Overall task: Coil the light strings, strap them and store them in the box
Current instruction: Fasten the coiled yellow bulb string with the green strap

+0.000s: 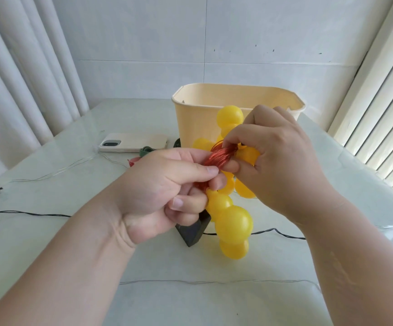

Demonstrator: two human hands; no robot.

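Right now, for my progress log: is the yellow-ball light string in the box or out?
Out: left hand and right hand hold the light string in front of the box.

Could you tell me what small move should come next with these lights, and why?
Probably pinch the red wire coil in the right hand alone and send the left hand to what looks like a green strap beside the phone: the coil seems gathered, but nothing binds it yet.

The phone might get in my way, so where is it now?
In the head view, the phone lies flat on the table, left of the box and beyond the left hand.
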